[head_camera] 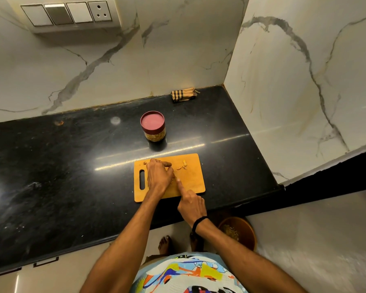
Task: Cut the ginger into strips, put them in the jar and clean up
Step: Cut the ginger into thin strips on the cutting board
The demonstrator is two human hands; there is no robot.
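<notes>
Head view, countertop: black stone running into the right-hand wall corner; everything for the job sits toward that right end.
Cutting board: flat at the front edge of the countertop, handle slot to the left, both hands over it. Work is centred here, so I judge the cutting stage is not yet closed.
Bin: on the floor below the front edge, to the right, with scraps inside.
Left hand: knuckles up on the left half of the board, fingers bent with the tips down. A pale bit shows at its right edge; whether it is pinned or pinched cannot be told.
Right hand: at the board's front edge, index finger straight and pointing inward, other fingers curled. No knife is visible, so what it grips, if anything, cannot be told.
Jar: upright behind the board's back edge, apart from it, with yellowish contents low inside.
Lid: red, on the jar; it must come off before more goes in.
Cloth: folded at the back right corner; wiping looks not yet begun.
Ginger pieces: a few small bits near the board's back edge, with another at its back left. These are left to transfer.
</notes>
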